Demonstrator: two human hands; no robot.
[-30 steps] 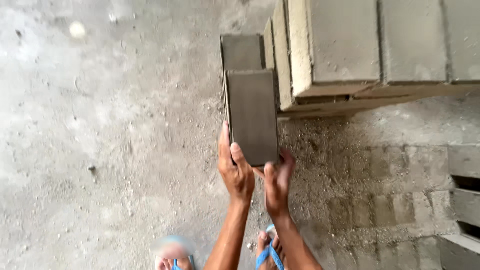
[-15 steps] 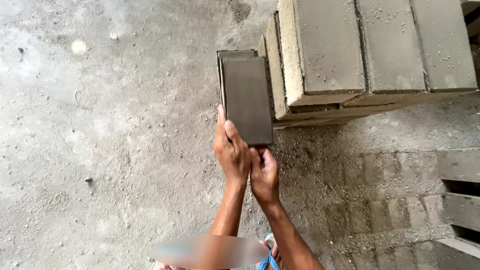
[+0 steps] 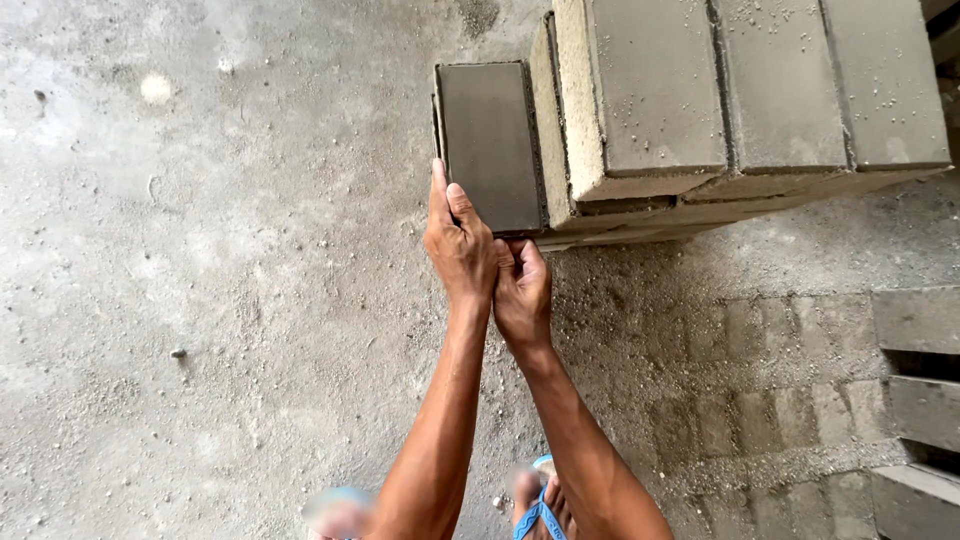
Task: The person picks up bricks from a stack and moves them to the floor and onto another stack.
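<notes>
Below the head camera, over a rough grey concrete floor [image 3: 200, 300], both bare hands meet at the near end of a dark grey concrete block [image 3: 488, 145] that sits with its long side pressed against a stack of paler blocks [image 3: 740, 100]. That dark block lies flat, its smooth top face turned up to the camera, on the left edge of the stack and slightly lower than the top course beside it. The left hand [image 3: 458, 245] grips the block's near left corner, fingers stretched up along its left side and the thumb lying on the top face, so the hand is closed around the block rather than spread wide. The right hand [image 3: 522, 288] is tucked just beside the left, touching it, curled under the block's near end; its fingers are mostly hidden, so how firmly it clasps the block cannot be told, though it is plainly in contact with the end face. Both forearms run down toward the bottom of the picture, close together. Near the bottom edge a foot in a blue-strapped sandal [image 3: 538, 505] stands on the floor. To the right, well apart from the hands, the ground shows faint rectangular imprints [image 3: 760, 400], and more grey blocks [image 3: 920, 400] lie along the right edge.
</notes>
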